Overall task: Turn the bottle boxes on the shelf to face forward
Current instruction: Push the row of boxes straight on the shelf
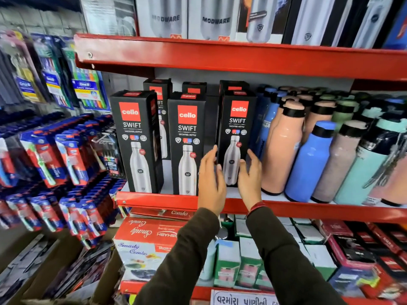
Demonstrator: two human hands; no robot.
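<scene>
Three black Cello Swift bottle boxes stand in the front row of the red shelf (pixel 158 200), labels facing me: the left box (pixel 136 139), the middle box (pixel 187 142) and the right box (pixel 236 128). More of the same boxes (pixel 157 91) stand behind them. My left hand (pixel 210 179) is at the lower left side of the right box and my right hand (pixel 250 177) at its lower right side. The fingers of both hands are spread and touch or nearly touch the box; whether they grip it is unclear.
Loose coloured bottles stand close to the right of the boxes, led by a pink bottle (pixel 283 148) and a blue bottle (pixel 308 164). Toothbrush packs (pixel 66 157) hang at the left. Modware boxes (pixel 215 18) fill the upper shelf. Cartons (pixel 145 238) sit below.
</scene>
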